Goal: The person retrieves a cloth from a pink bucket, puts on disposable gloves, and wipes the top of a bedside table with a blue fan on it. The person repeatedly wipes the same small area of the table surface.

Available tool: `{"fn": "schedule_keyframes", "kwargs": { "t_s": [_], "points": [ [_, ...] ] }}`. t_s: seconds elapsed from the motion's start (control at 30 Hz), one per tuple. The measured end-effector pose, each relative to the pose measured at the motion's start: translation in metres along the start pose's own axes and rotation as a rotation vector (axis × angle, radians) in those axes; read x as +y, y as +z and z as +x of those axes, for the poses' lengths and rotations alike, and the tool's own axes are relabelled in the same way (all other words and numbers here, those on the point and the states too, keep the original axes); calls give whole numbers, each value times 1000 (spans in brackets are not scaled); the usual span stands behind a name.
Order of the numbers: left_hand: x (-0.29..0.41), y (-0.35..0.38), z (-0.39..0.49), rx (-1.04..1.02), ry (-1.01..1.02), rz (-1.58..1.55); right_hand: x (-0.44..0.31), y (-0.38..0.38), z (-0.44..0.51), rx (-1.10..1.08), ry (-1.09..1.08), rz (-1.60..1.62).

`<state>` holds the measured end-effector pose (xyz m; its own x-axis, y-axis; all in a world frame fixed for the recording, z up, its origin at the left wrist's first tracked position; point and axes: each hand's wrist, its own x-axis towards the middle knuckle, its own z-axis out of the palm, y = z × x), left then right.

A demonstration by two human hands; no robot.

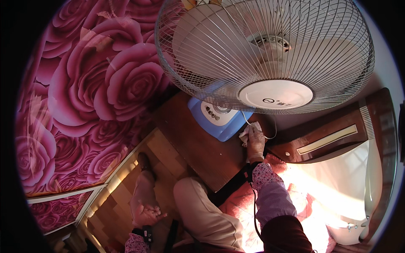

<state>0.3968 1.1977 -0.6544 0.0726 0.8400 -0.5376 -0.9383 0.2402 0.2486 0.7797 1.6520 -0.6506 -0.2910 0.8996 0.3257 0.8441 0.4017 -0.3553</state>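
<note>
A crumpled white cloth or tissue point(245, 135) is gripped under my right hand point(256, 144), which presses it onto the brown wooden cabinet top point(202, 151). Close beside that hand is the blue base point(226, 134) of an electric fan, with a white control panel and several dark buttons. A white power cord point(246, 117) runs past my right fingers. Over the base leans the fan's wire guard point(218, 72), with a white centre badge point(275, 95) bearing writing. Lower left, my left hand point(147, 213) hangs above the floor beside my knee, fingers loosely curled and holding nothing.
Pink rose-patterned panels point(95, 79) rise at the left. To the right stands a dark wooden headboard point(338, 139) with a pale padded section, beside sunlit red bedding point(234, 205). My legs in beige trousers point(202, 208) are near the cabinet's edge, above a wood-plank floor point(117, 193).
</note>
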Motion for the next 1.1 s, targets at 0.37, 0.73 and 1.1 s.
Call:
{"fn": "schedule_keyframes", "kwargs": {
  "t_s": [0.37,0.73,1.1],
  "points": [
    [1,14,8,83,-33,-51,41,16,22,-55,-55,-452],
    [-3,15,7,47,-29,-161,41,-17,36,95,804,1209],
    [-2,15,10,-116,-6,-245,-37,-25,-40,-30,454,690]
  ]
}}
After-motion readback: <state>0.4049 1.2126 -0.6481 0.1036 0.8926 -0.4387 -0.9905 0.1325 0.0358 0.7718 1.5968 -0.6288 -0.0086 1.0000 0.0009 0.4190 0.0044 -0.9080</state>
